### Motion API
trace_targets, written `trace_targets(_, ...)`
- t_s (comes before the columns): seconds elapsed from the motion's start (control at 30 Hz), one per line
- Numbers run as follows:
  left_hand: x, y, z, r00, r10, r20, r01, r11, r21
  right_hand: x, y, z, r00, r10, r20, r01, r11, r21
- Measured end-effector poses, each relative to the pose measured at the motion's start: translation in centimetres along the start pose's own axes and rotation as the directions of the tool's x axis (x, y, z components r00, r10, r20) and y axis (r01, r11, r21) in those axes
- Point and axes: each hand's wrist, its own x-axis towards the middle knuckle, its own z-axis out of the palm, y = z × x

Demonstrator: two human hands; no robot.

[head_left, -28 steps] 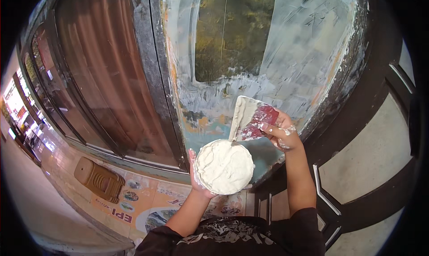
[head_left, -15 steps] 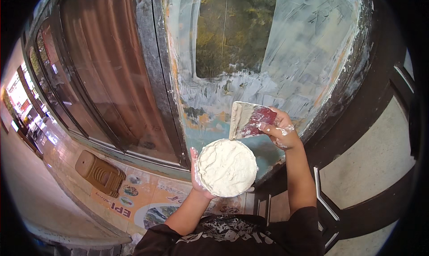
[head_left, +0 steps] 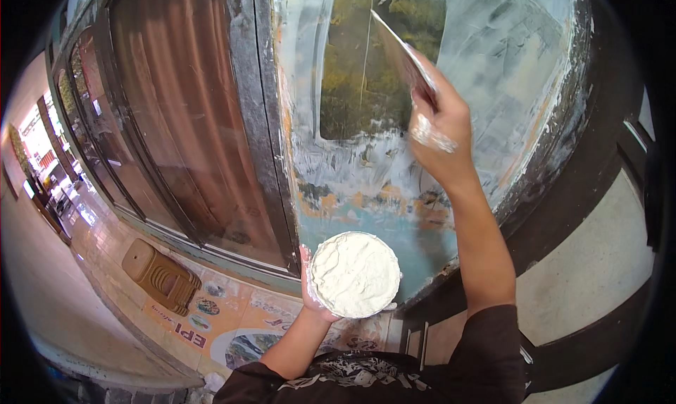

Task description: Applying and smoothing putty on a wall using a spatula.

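My left hand [head_left: 315,291] is wrapped round the side of a round tub [head_left: 400,276] and holds it level near my chest. Creamy white putty [head_left: 354,274] fills it to the rim, its surface lumpy. Raised in front of the wall, my right hand [head_left: 442,126] grips a flat putty spreader [head_left: 408,57], which is seen nearly edge-on with its far edge pointing up and left. White smears cover the back of that hand. Behind the spreader, the wall [head_left: 493,73] has streaky grey-white coating around a dark, yellow-mottled rectangular patch [head_left: 352,80].
Left of the wall stands a dark-framed window [head_left: 176,108] with a brown curtain behind the glass. A stack of brown plastic stools [head_left: 160,277] lies on the floor beside a printed banner [head_left: 232,333]. Dark woodwork with pale panels [head_left: 584,242] borders the right.
My right hand has lifted the spreader from beside the tub up to the dark patch, turning it edge-on. The left hand still holds the tub in nearly the same place.
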Motion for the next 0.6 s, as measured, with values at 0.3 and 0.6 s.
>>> trace_targets(0.3,-0.4,3.3,-1.3,0.993,0.052,-0.106,-0.041,0.994,0.100,8.2,6.5,7.0,0.914,-0.391,0.105,0.270,0.394,-0.879)
trace_targets(0.6,0.9,8.3,-3.2,0.985,0.072,-0.155,-0.051,0.989,0.136,3.3,7.8,10.3,0.966,-0.172,0.193,0.236,0.290,-0.927)
